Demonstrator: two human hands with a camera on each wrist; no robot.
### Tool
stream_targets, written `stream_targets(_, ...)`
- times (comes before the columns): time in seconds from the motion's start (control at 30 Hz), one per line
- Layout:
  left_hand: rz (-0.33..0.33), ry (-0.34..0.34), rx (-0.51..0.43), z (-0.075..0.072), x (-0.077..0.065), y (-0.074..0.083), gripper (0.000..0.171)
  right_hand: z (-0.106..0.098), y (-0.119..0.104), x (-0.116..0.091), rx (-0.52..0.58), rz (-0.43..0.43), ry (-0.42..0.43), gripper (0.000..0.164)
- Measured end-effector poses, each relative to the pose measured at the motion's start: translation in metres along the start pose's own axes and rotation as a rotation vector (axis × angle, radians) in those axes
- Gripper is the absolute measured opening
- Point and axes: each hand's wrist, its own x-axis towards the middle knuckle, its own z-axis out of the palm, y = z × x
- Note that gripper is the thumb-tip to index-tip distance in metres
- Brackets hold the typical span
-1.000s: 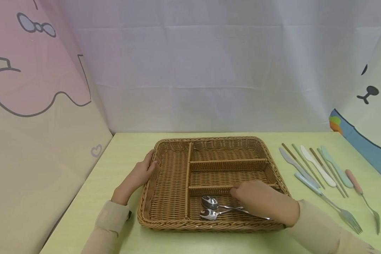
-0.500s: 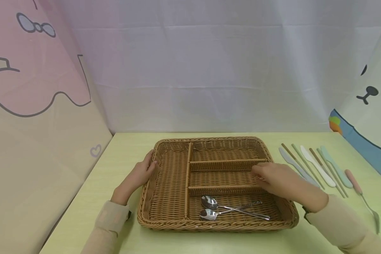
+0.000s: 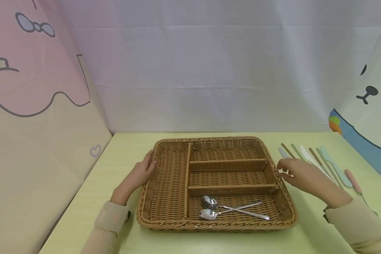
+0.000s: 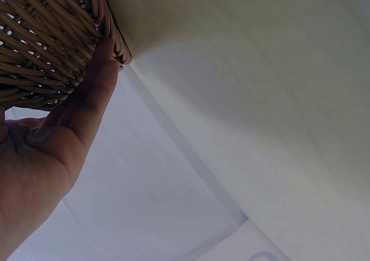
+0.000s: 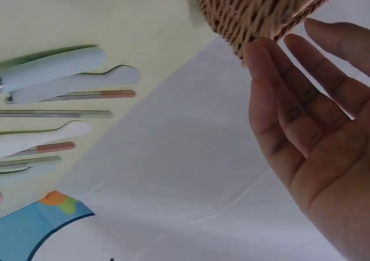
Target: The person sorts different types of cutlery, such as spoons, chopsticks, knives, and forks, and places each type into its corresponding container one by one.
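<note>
A brown wicker basket (image 3: 241,226) with divided compartments sits on the table. My left hand (image 3: 141,173) holds its left side, thumb over the rim and fingers along the outer wall; the left wrist view shows those fingers against the weave (image 4: 52,47). Two metal spoons lie crossed in the front right compartment, one spoon (image 3: 208,202) over the other spoon (image 3: 207,214). Just outside the right rim is my right hand (image 3: 308,178), fingers loosely bent and holding nothing. In the right wrist view its fingertips are right by the basket's corner (image 5: 237,18).
Right of the basket lie a white knife (image 3: 306,155), a mint knife (image 3: 334,167), several chopsticks (image 3: 315,156) and a pink-handled utensil (image 3: 353,181). A grey knife (image 3: 283,152) is partly behind my right hand. Printed cloth walls (image 3: 193,70) enclose the table (image 3: 130,148).
My right hand has moved from over the spoons in the front compartment, back across the basket and out past its right rim. The left hand has stayed in place.
</note>
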Motion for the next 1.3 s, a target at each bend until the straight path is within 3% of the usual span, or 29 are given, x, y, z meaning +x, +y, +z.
stream_targets(0.17, 0.001, 0.0, -0.006, 0.0, 0.0, 0.0, 0.058, 0.008, 0.022, -0.011, -0.013, 0.054, 0.023, 0.014)
stream_targets(0.53, 0.012, -0.004, -0.009, 0.0, 0.0, -0.001, 0.058, 0.027, 0.063, -0.035, 0.034, 0.183, -0.053, 0.016)
stream_targets(0.9, 0.0, -0.003, -0.007, 0.0, -0.001, 0.0, 0.058, 0.034, 0.079, -0.05, 0.04, 0.298, -0.146, 0.01)
stream_targets(1.3, 0.009, 0.004, -0.006, 0.001, -0.001, -0.001, 0.058, 0.038, 0.08, -0.054, 0.031, 0.294, -0.142, 0.007)
